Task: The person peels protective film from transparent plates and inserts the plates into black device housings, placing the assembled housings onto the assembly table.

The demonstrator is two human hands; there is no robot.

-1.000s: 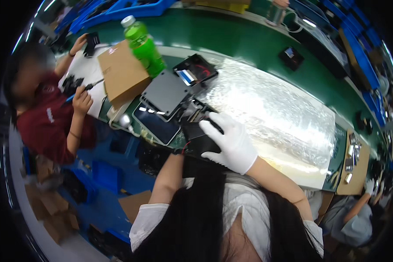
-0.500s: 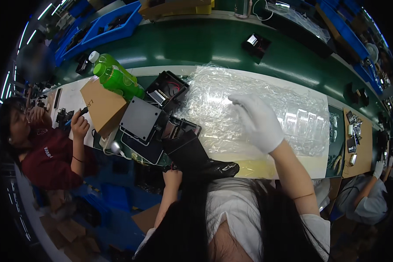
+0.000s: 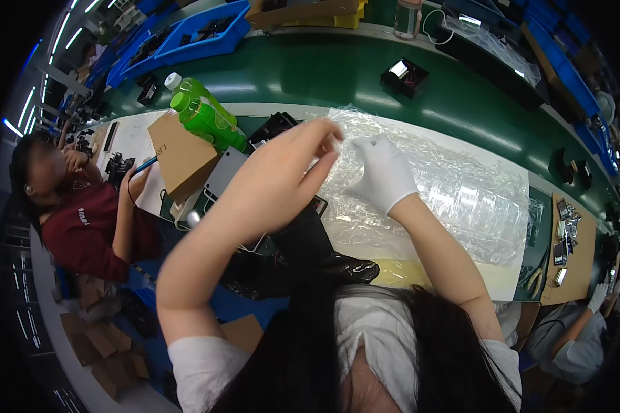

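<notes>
My bare left hand is raised above the left part of the bench. Its fingers are bent, with the thumb apart from them, and nothing shows between them. In a white glove, my right hand lies over a wide heap of clear plastic bags, thumb and fingers apart at the heap's left side. Below my left hand, a black piece leans at the bench's near edge beside a crumpled black plastic bag. My left forearm partly hides a flat grey housing and a black housing.
Green bottles stand behind a cardboard box on the left. A co-worker sits there. Across the green bench are a black box-shaped part and blue trays. Small parts lie on cardboard at the right.
My left hand has come up from below the near edge, by the black piece, to above the bench. The right hand has moved left over the plastic bags, its fingers now more bent.
</notes>
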